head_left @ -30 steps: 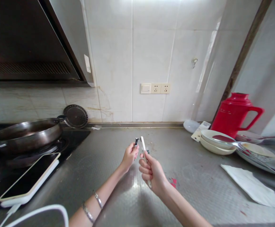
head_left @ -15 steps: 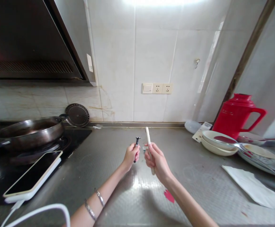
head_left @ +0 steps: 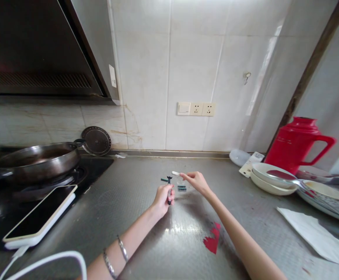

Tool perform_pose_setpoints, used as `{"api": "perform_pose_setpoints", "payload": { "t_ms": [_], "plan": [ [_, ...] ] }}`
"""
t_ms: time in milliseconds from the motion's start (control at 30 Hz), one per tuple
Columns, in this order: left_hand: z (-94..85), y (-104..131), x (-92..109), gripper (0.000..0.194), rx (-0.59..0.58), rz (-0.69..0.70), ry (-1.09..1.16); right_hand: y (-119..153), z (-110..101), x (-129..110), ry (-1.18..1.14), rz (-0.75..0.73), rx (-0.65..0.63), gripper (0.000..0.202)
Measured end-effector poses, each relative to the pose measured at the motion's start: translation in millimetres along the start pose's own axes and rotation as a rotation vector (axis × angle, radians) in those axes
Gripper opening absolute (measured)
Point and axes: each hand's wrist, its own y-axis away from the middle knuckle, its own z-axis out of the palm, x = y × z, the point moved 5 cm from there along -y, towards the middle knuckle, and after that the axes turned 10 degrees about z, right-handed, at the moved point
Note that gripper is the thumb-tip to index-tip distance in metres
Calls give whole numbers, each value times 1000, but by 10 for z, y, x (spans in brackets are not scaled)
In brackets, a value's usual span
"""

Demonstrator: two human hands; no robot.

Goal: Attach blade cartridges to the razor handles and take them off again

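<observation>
My left hand (head_left: 164,197) is closed around a small black handle (head_left: 169,190) with a forked top, held upright over the middle of the counter. To its right, my right hand (head_left: 195,181) pinches a short white stick (head_left: 175,173) between thumb and fingertips; the stick points left, close to the handle's top. Small dark green pieces (head_left: 181,188) in what looks like clear packaging lie on the counter between the hands. Another thin dark green piece (head_left: 164,179) shows just left of the handle's top. A red cut-out shape (head_left: 212,238) lies nearer the front.
A metal pan (head_left: 41,159) sits on the stove at left, with a white-cased phone (head_left: 41,214) and cable at its edge. At right are a red jug (head_left: 296,144), stacked bowls (head_left: 271,186), plates and a white sheet (head_left: 312,233). The counter (head_left: 113,206) is metal.
The long white stick upright in my right hand now lies nearly level, mostly hidden or replaced by a short one. My right hand has turned leftward, uncovering the green pieces and more red shape.
</observation>
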Motion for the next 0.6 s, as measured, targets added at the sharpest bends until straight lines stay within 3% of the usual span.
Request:
{"api": "perform_pose_setpoints", "payload": {
  "t_ms": [200, 400, 500, 600],
  "plan": [
    [60, 57, -43, 16, 0, -48, 55, 25, 96, 50, 42, -22, -83, 58],
    [36, 68, -36, 13, 54, -47, 41, 33, 70, 99, 69, -7, -44, 60],
    [43, 72, -41, 14, 44, -45, 28, 49, 92, 75, 56, -33, -60, 61],
    [62, 80, -54, 17, 22, -28, 15, 60, 57, 83, 87, 0, 10, 62]
  ]
}}
